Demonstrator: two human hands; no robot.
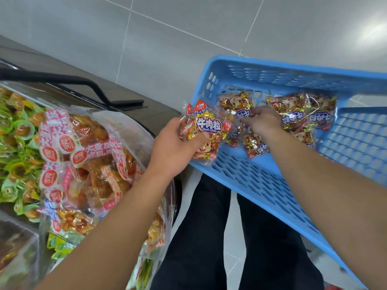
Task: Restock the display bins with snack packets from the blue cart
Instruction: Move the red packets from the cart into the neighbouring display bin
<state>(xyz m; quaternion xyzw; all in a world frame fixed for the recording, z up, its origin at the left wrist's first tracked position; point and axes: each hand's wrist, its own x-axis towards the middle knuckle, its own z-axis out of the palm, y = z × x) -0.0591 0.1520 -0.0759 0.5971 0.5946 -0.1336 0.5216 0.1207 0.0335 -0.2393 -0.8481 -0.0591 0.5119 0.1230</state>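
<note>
Head view: left hand (173, 147) closed around a small stack of clear foil-candy "Beef cubes" packets (206, 130), held over the near-left edge of the blue perforated plastic cart basket (261, 185). Right hand (262, 120) inside basket, fingers curled on loose matching packets (301, 116); firm grasp unclear. Clear display bin (134, 130) of red-white snack packs at left.
</note>
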